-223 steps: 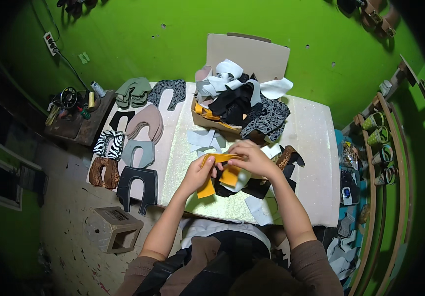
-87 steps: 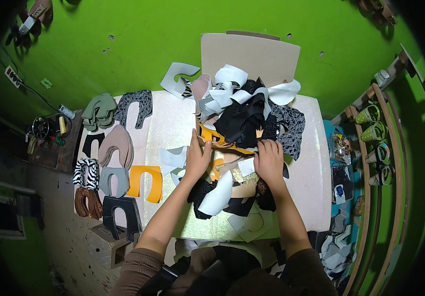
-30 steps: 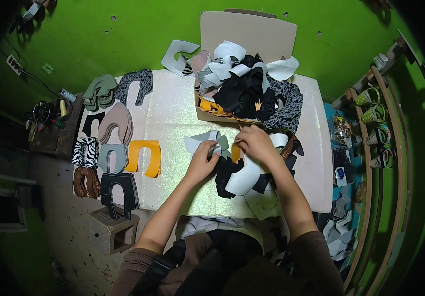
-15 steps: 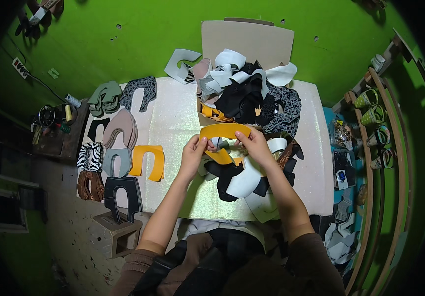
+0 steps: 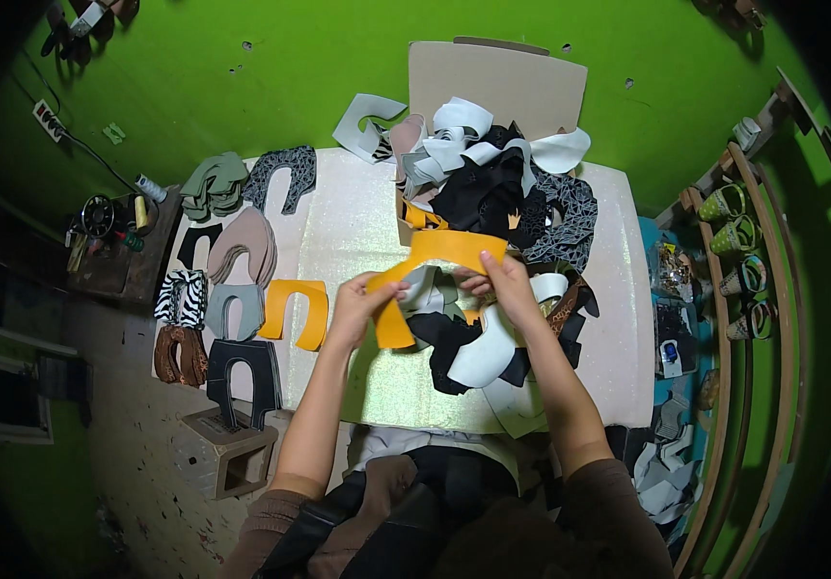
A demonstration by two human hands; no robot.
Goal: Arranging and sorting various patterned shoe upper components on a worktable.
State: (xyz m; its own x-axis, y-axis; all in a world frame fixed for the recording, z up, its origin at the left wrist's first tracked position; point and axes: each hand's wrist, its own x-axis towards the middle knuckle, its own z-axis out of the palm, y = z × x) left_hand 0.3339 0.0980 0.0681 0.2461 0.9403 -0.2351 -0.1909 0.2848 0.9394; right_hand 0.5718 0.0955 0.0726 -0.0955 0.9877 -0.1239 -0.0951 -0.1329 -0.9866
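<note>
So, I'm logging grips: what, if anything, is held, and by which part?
Yellow curved material: the left hand pinches its lower left part, the right hand its right end.

- No words, numbers, brands or signs can be read
- At eight o'clock from the view's middle, an open-sided brown cardboard box point(image 5: 205, 447): dark marks on its upper edge, too small to read
- Between three and four o'clock, a small white card point(image 5: 669, 370): any lettering illegible
</note>
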